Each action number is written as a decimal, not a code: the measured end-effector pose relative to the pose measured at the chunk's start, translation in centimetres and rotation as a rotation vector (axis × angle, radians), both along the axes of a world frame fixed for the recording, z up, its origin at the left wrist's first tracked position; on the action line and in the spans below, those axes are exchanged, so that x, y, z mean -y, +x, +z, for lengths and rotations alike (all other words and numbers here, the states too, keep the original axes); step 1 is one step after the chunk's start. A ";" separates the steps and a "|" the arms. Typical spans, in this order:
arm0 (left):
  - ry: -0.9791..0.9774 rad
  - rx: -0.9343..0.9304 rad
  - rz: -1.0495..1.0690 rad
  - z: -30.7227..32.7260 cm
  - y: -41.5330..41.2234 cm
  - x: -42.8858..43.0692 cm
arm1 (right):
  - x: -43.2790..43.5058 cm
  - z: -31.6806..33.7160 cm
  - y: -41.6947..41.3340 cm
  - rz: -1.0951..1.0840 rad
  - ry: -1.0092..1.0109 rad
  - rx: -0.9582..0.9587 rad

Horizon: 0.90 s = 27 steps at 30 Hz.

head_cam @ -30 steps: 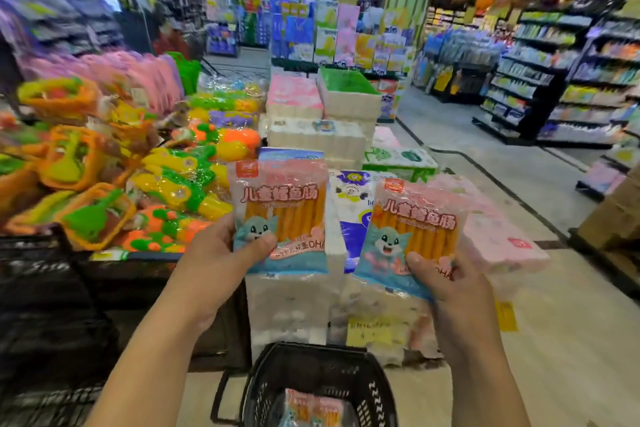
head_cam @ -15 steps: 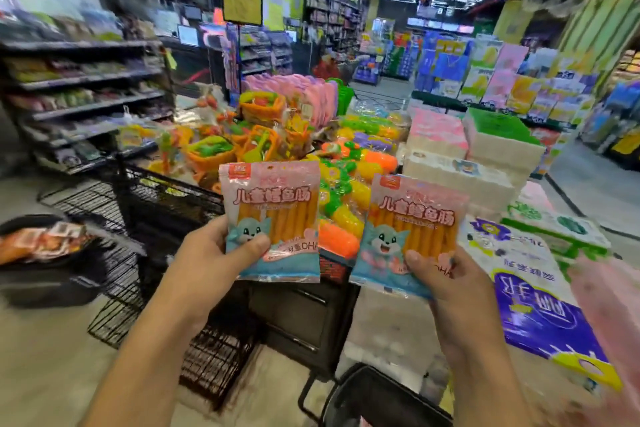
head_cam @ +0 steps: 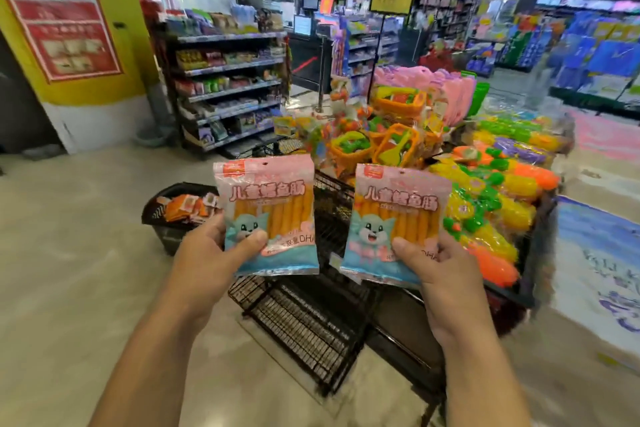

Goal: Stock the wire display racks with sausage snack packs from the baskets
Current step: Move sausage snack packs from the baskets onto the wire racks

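Note:
I hold two pink and blue sausage snack packs upright in front of me. My left hand (head_cam: pixel 211 253) grips the left pack (head_cam: pixel 268 204) by its lower left corner, thumb on the front. My right hand (head_cam: pixel 440 274) grips the right pack (head_cam: pixel 398 215) at its lower edge, thumb on the front. Below and behind the packs stands a black wire display rack (head_cam: pixel 304 319) with bare low shelves. A black basket (head_cam: pixel 169 218) with orange snack packs sits on the floor to the left of the rack.
A bin of bright plastic toys (head_cam: pixel 485 204) stands right of the rack. Stocked shelves (head_cam: pixel 228 80) line the back left beside a yellow pillar (head_cam: pixel 114 55). Tissue packs (head_cam: pixel 595 270) lie at the far right. Open tiled floor (head_cam: pixel 69 253) spreads to the left.
My view has swung left: the rack and the basket of orange packs now sit centre, the near basket has left view. Both hands keep their packs.

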State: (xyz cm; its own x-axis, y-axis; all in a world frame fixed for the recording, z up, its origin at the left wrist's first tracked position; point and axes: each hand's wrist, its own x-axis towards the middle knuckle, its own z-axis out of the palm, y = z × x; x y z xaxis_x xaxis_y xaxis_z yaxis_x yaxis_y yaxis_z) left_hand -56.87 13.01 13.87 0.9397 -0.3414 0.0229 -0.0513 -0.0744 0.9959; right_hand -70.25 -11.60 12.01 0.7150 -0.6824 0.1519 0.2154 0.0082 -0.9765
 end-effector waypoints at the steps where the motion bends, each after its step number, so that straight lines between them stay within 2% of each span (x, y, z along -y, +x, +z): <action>1: -0.011 -0.009 0.011 -0.1 0.9 -0.8 | -0.7 0.0 1.3 0.017 0.006 -0.006; 10: -0.019 -0.032 0.121 -1.5 10.0 -2.7 | -2.0 -0.5 12.7 0.129 0.015 -0.054; 21: 0.014 0.044 0.212 -0.1 24.5 1.7 | 3.1 -1.3 28.3 0.190 0.088 -0.040; 27: 0.042 0.033 0.155 -0.6 30.0 5.0 | 6.3 -2.6 32.6 0.125 0.123 -0.056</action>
